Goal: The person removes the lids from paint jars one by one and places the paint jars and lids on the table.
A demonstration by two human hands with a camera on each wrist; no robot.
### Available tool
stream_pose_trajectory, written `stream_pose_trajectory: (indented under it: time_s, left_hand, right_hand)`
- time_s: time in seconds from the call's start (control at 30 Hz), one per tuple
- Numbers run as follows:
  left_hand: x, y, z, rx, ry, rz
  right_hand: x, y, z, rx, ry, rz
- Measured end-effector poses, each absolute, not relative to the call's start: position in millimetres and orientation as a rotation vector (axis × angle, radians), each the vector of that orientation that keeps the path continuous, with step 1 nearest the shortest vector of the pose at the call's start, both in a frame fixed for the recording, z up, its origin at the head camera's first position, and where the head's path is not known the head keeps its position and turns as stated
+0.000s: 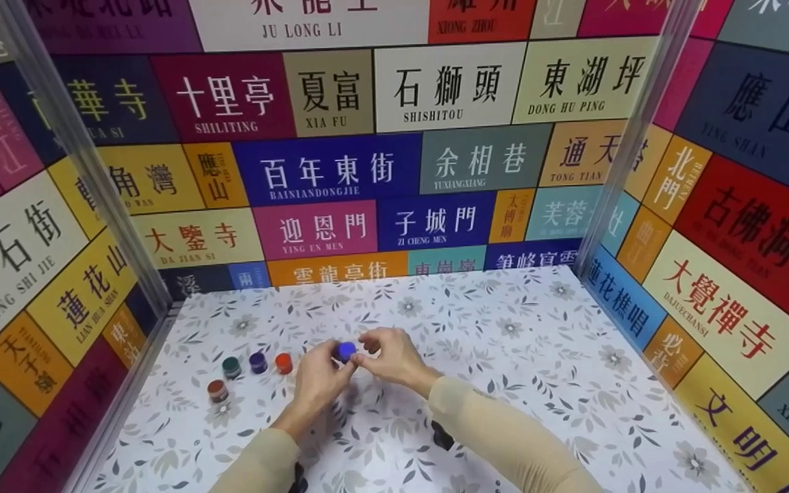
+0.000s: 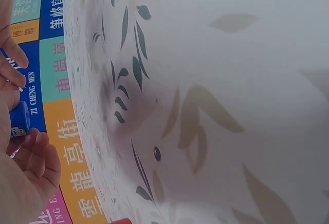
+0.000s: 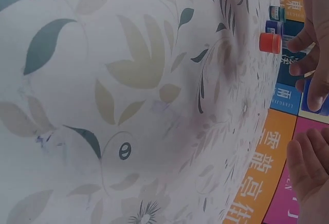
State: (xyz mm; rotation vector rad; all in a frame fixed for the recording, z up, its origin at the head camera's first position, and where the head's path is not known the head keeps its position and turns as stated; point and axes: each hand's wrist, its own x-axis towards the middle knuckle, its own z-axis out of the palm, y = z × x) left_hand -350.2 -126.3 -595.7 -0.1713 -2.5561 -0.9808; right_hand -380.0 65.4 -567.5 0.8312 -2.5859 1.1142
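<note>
In the head view, my left hand (image 1: 320, 375) holds a small blue paint pot (image 1: 346, 351) above the table, its top facing up. My right hand (image 1: 394, 357) is close on the pot's right side, thumb and forefinger apart and fingers loosely bent; whether the thumb touches the pot is unclear. Seen from the left wrist, the blue pot (image 2: 19, 120) lies between the left hand (image 2: 32, 170) below and the right hand (image 2: 9, 59) above. In the right wrist view, the right hand (image 3: 311, 170) shows relaxed fingers, with the left hand (image 3: 316, 49) above it.
Left of the hands stand several small pots: orange-red (image 1: 283, 363), purple (image 1: 258, 363), dark green (image 1: 231, 368) and brown (image 1: 217, 391). The table (image 1: 504, 411) has a white floral cover. Panels of coloured signs (image 1: 326, 168) enclose its back and sides.
</note>
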Motion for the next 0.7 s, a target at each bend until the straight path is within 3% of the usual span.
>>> stream_pose_trajectory:
  time_s: [0.7]
  left_hand:
    - [-353.5, -94.8, -597.9, -0.261, -2.568, -0.978]
  right_hand:
    - [-380.1, 87.5, -574.1, 0.775, -2.568, 1.176]
